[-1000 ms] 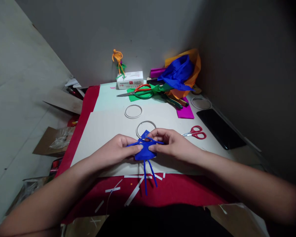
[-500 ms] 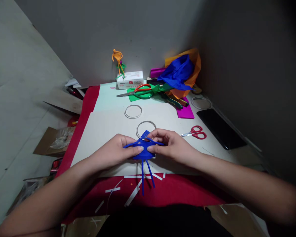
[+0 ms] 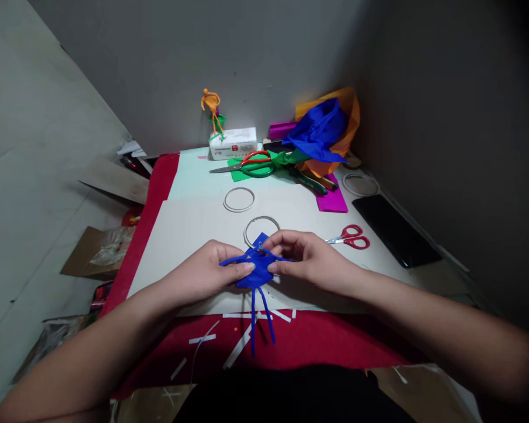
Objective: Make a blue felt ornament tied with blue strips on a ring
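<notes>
Between my hands is a small blue wire-and-crepe-paper figure (image 3: pixel 256 270), with two thin legs hanging down and two arms stretched to the sides. A bare wire loop shows at its top. My left hand (image 3: pixel 216 264) pinches its left side and arm, the thumb lying on the blue paper. From the right, my right hand (image 3: pixel 297 255) pinches the other side, its fingertips near the wire loop. Just behind the figure lies a blue paper piece (image 3: pixel 261 238), partly hidden. A wire coil (image 3: pixel 261 217) rests beyond it on the pale board (image 3: pixel 185 235).
Red-handled scissors (image 3: pixel 352 237) and a black phone (image 3: pixel 397 231) lie to the right. Another wire coil (image 3: pixel 238 200), large scissors (image 3: pixel 255 164), pliers (image 3: pixel 312 182) and crumpled crepe paper (image 3: pixel 320 129) are farther back. An orange figure (image 3: pixel 211 106) stands by a white box (image 3: pixel 233 144). Paper strips (image 3: pixel 238 349) litter the red cloth (image 3: pixel 335 341).
The blue figure has tilted and shifted slightly, its legs hanging a little lower and leftward. My right thumb has moved a bit outward, showing more of the blue paper.
</notes>
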### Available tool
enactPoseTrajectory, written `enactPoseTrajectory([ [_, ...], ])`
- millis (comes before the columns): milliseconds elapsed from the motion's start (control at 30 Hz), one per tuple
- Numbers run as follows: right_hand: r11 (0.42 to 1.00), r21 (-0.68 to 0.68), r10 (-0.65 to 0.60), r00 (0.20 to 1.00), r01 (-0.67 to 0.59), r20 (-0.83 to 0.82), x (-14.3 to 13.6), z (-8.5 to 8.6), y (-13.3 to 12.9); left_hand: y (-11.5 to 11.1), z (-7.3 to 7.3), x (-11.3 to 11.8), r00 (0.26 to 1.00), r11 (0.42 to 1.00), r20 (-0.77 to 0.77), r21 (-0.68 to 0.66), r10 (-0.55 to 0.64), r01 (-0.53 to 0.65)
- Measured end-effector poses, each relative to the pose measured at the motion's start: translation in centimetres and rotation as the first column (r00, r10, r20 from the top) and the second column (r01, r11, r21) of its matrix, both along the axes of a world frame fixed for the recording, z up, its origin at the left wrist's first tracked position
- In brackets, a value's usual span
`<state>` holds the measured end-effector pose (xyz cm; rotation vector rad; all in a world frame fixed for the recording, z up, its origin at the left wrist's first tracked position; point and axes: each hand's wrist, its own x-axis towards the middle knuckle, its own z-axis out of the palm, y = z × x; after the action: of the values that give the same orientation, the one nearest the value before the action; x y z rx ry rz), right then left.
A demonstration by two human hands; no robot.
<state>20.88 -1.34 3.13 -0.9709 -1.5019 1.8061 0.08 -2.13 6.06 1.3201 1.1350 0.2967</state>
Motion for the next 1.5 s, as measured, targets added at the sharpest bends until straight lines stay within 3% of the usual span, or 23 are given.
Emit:
enactPoseTrajectory([
  [300,0.983,0.169,-0.083,0.994,0.070,0.074,-0.3,-0.1,-0.3,0.1,0.3,0.3,1.000,1.000,-0.022,0.001,0.012,-0.012],
  [667,0.960,0.231,-0.168,0.986,0.160,0.017,-0.8,-0.5,-0.6,0.0,0.7,0.3,0.999,0.999,-0.023,0.032,0.035,-0.035],
  [867,0.957,0.186,-0.221,0.975,0.222,-0.030,-0.9,-0.8,-0.8,0.0,0.8,0.1,0.998,0.997,-0.015,0.040,0.060,-0.060],
  [1133,0.984,-0.014,-0.177,0.981,0.177,-0.079,-0.9,-0.2,-1.1,0.0,1.0,0.2,0.999,0.996,0.013,0.070,0.053,-0.054],
  [1500,0.987,-0.026,-0.163,0.973,0.161,-0.164,-0.6,-0.3,-1.1,-0.2,0.9,0.1,0.998,0.995,0.002,0.065,0.070,-0.070],
])
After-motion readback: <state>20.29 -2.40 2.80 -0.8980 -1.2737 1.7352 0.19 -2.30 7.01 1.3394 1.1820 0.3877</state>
